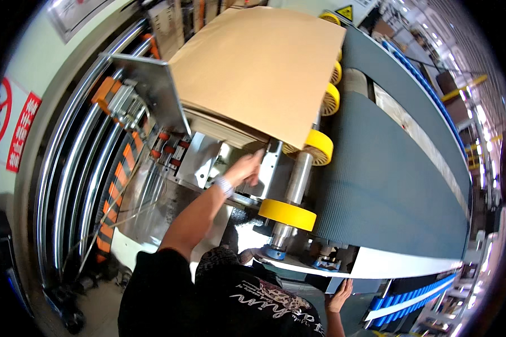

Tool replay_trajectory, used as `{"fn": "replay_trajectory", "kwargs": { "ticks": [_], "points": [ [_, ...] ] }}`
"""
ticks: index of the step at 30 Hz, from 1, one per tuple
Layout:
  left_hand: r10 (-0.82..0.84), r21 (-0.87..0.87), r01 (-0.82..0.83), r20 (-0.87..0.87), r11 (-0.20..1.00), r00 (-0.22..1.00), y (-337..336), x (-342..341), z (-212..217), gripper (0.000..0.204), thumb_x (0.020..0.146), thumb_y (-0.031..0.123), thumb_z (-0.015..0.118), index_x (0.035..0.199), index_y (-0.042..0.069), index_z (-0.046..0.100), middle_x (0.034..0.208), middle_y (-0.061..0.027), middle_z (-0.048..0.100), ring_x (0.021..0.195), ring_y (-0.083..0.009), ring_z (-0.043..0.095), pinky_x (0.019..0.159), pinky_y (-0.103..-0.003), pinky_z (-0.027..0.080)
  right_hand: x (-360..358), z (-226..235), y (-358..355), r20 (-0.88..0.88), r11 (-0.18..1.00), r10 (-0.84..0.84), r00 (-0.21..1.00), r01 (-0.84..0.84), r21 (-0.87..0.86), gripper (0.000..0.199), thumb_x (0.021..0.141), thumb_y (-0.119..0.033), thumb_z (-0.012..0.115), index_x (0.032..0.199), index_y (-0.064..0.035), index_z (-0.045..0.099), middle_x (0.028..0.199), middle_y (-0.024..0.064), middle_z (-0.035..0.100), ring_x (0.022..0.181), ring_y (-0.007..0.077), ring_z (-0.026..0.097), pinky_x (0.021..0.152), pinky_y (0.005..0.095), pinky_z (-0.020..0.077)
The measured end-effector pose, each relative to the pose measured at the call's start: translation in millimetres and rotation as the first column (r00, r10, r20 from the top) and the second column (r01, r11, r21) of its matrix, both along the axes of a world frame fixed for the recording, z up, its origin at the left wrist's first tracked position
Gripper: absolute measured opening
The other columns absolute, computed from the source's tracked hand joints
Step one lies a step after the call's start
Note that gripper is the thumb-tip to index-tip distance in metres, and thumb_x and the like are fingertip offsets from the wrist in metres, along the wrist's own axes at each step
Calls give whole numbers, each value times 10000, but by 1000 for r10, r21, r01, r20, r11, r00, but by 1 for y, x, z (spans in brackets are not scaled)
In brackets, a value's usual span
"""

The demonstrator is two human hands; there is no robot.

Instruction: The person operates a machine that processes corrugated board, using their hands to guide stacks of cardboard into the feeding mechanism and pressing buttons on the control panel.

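My left hand (246,169), with a light band on its wrist, reaches over the metal frame just below the near edge of a stack of brown cardboard sheets (253,67). Its fingers look apart and partly stretched, and I see nothing held in them. Close to its fingertips is a metal bracket (271,168). Lower right, my right hand (338,296) lies with fingers extended against a grey box (362,285) under the white edge panel of the machine. Its palm side is hidden.
Yellow wheels (287,214) sit on a metal shaft beside the wide grey ribbed belt (388,174). An upright metal plate (152,84) stands left of the sheets. Farther left are curved-looking chrome rails (67,168) and an orange-black striped strip (118,196).
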State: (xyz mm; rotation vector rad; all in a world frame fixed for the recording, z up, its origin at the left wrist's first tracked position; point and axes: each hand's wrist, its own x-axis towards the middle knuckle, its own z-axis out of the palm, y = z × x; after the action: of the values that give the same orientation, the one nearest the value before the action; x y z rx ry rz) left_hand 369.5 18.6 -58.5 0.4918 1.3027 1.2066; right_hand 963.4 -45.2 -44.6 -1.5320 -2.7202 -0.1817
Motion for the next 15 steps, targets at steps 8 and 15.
{"fn": "replay_trajectory", "kwargs": {
  "ticks": [8, 15],
  "points": [
    [5, -250, 36, 162, 968, 987, -153, 47, -161, 348, 897, 352, 455, 784, 31, 528, 642, -104, 571, 514, -181, 561, 472, -291, 468, 3, -6, 2, -44, 1000, 17, 999, -17, 7, 820, 687, -330, 647, 1312, 6, 236, 1359, 228, 257, 1261, 407, 241, 1031, 521, 176],
    [208, -450, -125, 140, 884, 968, -164, 88, -196, 197, 848, 200, 515, 832, 7, 554, 717, -121, 604, 602, -231, 606, 576, -368, 522, 1, -1, -1, -67, 1000, 14, 998, -14, 0, 794, 679, -288, 635, 1306, 11, 251, 1355, 235, 264, 1259, 406, 244, 1028, 524, 176]
  ]
}}
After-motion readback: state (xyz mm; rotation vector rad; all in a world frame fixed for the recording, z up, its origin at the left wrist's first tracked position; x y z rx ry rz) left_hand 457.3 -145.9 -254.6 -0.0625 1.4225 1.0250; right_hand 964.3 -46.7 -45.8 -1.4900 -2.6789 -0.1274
